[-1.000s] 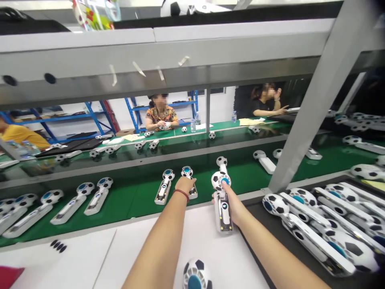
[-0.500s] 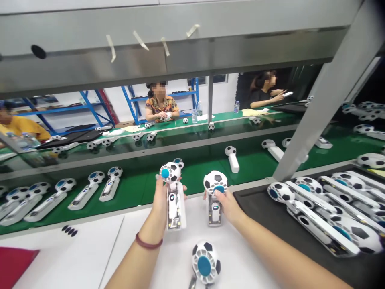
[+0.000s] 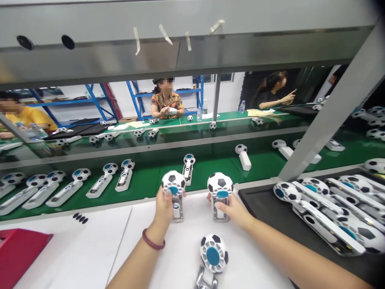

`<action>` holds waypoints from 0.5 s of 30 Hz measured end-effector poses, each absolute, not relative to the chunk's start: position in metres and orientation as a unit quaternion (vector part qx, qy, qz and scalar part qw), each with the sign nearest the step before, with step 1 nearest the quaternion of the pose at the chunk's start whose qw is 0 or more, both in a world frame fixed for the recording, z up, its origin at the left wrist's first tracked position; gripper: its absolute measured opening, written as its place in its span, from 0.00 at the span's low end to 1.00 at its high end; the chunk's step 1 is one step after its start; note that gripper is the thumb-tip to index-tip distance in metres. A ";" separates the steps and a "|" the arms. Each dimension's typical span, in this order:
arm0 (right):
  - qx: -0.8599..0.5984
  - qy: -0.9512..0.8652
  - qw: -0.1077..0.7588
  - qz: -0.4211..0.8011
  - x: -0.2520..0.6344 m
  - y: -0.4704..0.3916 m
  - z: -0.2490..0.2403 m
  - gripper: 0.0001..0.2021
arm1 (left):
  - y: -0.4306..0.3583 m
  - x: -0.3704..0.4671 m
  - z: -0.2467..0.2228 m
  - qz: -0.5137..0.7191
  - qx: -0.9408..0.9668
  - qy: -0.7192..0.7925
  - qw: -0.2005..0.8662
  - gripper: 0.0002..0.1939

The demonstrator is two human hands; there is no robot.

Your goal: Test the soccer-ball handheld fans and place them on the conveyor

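Observation:
My left hand [image 3: 163, 207] is closed around a handheld fan [image 3: 173, 181] with a black-and-white soccer-ball head and a blue disc. Its handle points down, partly hidden by my fingers. A matching fan [image 3: 220, 184] is in my right hand [image 3: 236, 210], with the thumb across its handle, whose inner parts show. Both are held side by side over the white work surface [image 3: 183, 257], ball ends up. Closer to me, a third soccer-ball fan [image 3: 214, 253] rests with its blue disc facing me and a shiny bracket-like part below it.
Several fans with uncovered handles line the green belt [image 3: 150, 180]. At right, a black tray [image 3: 255, 196] holds several more. A red bin [image 3: 27, 249] and small black ovals [image 3: 80, 218] lie left. A metal post [image 3: 325, 104] slants at right; co-workers sit across the belt.
The left fan has tipped so its ball top faces up more, and my left grip has shifted over its handle. The right fan's disc has turned lower. My view has shifted slightly left.

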State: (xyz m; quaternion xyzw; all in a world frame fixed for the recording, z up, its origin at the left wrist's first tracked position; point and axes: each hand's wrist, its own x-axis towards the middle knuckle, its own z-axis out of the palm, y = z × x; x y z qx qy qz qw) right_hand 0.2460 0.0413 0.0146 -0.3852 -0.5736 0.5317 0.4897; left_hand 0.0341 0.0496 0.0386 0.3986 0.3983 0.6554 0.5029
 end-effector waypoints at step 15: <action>-0.313 -0.380 0.426 0.760 0.250 0.029 0.026 0.24 | 0.021 0.031 0.011 0.476 0.346 0.308 0.748 0.26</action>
